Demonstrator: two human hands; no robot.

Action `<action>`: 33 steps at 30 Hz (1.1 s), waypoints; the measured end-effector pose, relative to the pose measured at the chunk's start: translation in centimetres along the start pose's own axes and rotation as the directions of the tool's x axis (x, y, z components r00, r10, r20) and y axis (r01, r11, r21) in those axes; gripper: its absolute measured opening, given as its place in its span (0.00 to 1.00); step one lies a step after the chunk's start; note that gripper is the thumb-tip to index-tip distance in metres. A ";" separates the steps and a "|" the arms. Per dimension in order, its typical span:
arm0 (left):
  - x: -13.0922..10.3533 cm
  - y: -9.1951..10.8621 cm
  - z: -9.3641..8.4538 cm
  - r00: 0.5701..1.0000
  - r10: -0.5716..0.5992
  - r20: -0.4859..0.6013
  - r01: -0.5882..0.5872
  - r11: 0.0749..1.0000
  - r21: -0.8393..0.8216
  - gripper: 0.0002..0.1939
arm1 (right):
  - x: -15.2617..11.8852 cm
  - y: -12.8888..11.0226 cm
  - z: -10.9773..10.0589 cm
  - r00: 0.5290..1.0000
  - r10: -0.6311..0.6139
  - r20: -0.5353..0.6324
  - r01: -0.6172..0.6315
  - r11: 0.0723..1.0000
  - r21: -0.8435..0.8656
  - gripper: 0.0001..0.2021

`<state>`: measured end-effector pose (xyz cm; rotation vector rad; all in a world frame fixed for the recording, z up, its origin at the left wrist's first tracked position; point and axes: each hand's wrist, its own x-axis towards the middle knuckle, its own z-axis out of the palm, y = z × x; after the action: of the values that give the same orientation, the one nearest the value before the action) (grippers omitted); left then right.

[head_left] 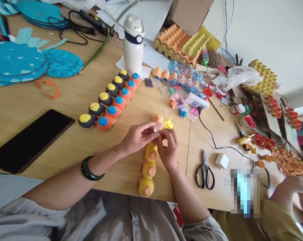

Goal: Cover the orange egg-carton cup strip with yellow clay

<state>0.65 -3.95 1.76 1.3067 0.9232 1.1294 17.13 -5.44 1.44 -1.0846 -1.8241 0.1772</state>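
Observation:
My left hand (137, 137) and my right hand (169, 150) meet over the table, fingers pinched on a small clear plastic bag (159, 127). Bright yellow clay-like stuff (168, 124) shows at its far right end. Beneath the hands lies a strip of egg-carton cups (149, 171), coated yellow with bare orange tips. Its far cup (157, 118) looks plain orange, and my fingers hide its middle part. To the left stand two finished-looking rows: black cups with yellow tops (104, 99) and orange cups with blue tops (119, 101).
A dark phone or tablet (32, 140) lies at left. Behind stands a white bottle (133, 48). Black-handled scissors (204, 172), a white charger (222, 161), a power strip (197, 101) and a glue gun (246, 142) are at right. Another person's hand (292, 190) appears at lower right.

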 end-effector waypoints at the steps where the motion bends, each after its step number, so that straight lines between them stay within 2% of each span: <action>1: 0.0 0.0 -0.1 1.000 0.009 0.004 -0.009 1.000 0.008 0.27 | 0.0 -0.1 0.0 1.000 0.010 -0.001 -0.010 1.000 0.010 0.06; 5: 0.2 0.2 -0.3 0.999 0.038 0.018 -0.039 0.999 0.020 0.24 | 0.1 -0.2 -0.1 0.998 0.055 0.023 -0.056 0.996 0.067 0.07; 9: 0.2 0.4 -0.5 0.997 0.063 0.045 -0.065 0.996 0.059 0.18 | 0.2 -0.3 -0.4 0.999 0.045 0.007 -0.045 0.996 0.078 0.08; 12: 0.1 0.4 -0.5 0.989 0.149 -0.012 -0.145 0.975 0.169 0.14 | 0.1 -0.5 -0.4 1.000 0.010 -0.008 -0.010 0.998 0.068 0.08; 15: 0.0 0.1 -0.5 0.939 0.334 -0.079 -0.282 0.882 0.377 0.16 | -0.3 -0.8 0.0 0.997 -0.071 0.019 0.069 0.995 0.069 0.08; 17: -0.1 -0.1 -0.4 0.894 0.443 -0.068 -0.358 0.796 0.489 0.21 | -0.6 -1.0 0.3 0.993 -0.109 0.052 0.105 0.992 0.071 0.09; 19: -0.1 -0.2 -0.4 0.868 0.493 -0.050 -0.393 0.746 0.538 0.24 | -0.8 -1.2 0.4 0.991 -0.106 0.076 0.101 0.992 0.069 0.09; 22: -0.2 -0.2 -0.2 0.892 0.451 -0.044 -0.366 0.775 0.516 0.21 | -0.9 -1.4 0.4 0.995 -0.040 0.093 0.031 0.995 0.098 0.09; 27: -0.4 0.3 0.3 0.951 0.296 -0.091 -0.242 0.893 0.379 0.07 | -0.7 -1.2 0.3 0.998 0.012 0.056 -0.019 0.993 0.119 0.10; 30: -0.5 0.7 0.6 0.958 0.271 -0.093 -0.222 0.908 0.356 0.06 | -0.7 -1.0 0.3 0.999 0.040 -0.008 -0.039 0.996 0.084 0.10; 33: -0.7 1.0 1.0 0.947 0.319 -0.044 -0.275 0.872 0.405 0.03 | -0.8 -1.0 0.3 0.986 0.151 -0.065 -0.147 0.987 0.065 0.08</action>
<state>1.31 -4.93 2.75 1.7793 1.0958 1.3058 16.40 -6.56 1.27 -1.1710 -1.6657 0.2784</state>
